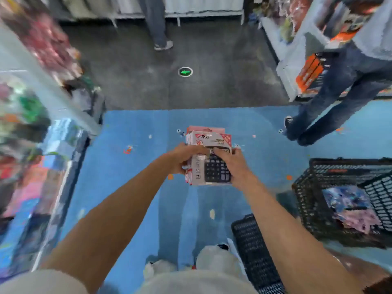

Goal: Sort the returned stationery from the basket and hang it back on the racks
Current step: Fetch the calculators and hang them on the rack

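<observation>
Centre of frame: both hands hold a small stack of boxed calculator packs [212, 168] out in front, over the blue floor [131, 187]. Left hand [182, 159] grips the stack's left edge, fingers curled round the card. Right hand [235, 164] holds the right edge, fingers curled over the top of the front pack's dark keypad. A pink pack [205, 129] sticks out behind, toward the top of the frame; exact count of packs can't be told.

Handling, as a guess: light to moderate weight, stiff card with a hard calculator inside, not fragile. The glossy fronts are likely slippery against each other, so the stack may fan or slide. Best to pinch the side edges and leave the top header free for the hook. No hang hole can be made out.

Black mesh basket [307, 194] sits on the floor at right, with colourful packets inside. Another black basket [254, 251] sits lower right, contents unclear. Display racks [53, 145] run down the left of the frame, blurred. Another person's legs [331, 98] stand upper right.
</observation>
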Tool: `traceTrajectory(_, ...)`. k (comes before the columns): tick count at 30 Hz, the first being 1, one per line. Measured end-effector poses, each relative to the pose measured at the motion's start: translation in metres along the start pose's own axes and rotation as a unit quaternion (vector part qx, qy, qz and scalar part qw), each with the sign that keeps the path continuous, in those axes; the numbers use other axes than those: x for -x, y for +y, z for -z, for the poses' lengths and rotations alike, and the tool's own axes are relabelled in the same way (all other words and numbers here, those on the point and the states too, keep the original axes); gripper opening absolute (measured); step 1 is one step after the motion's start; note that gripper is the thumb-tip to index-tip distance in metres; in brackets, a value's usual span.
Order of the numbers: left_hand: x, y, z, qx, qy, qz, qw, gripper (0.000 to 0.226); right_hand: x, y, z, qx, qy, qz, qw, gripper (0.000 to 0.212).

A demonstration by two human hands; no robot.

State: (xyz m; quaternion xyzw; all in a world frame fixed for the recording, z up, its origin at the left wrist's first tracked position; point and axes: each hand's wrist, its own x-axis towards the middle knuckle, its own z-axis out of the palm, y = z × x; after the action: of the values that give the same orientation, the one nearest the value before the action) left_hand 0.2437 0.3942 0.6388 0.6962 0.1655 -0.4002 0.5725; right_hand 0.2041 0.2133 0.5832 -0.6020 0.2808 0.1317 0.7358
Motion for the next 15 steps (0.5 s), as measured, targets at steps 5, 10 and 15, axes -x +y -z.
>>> traceTrajectory(5,0.074,-0.095,0.134,0.114,0.130,-0.010,0.985,0.082,0.026,0.041,-0.161,0.091,-0.133,-0.005,0.987,0.091)
traceTrajectory(10,0.170,-0.187,0.249,0.205,0.234,-0.042,0.950,0.047,0.090,0.085,-0.316,0.167,-0.254,-0.008,0.953,0.071)
traceTrajectory(15,0.261,-0.251,0.332,0.284,0.310,-0.120,0.900,0.057,0.154,0.113,-0.439,0.205,-0.373,0.004,0.905,0.048)
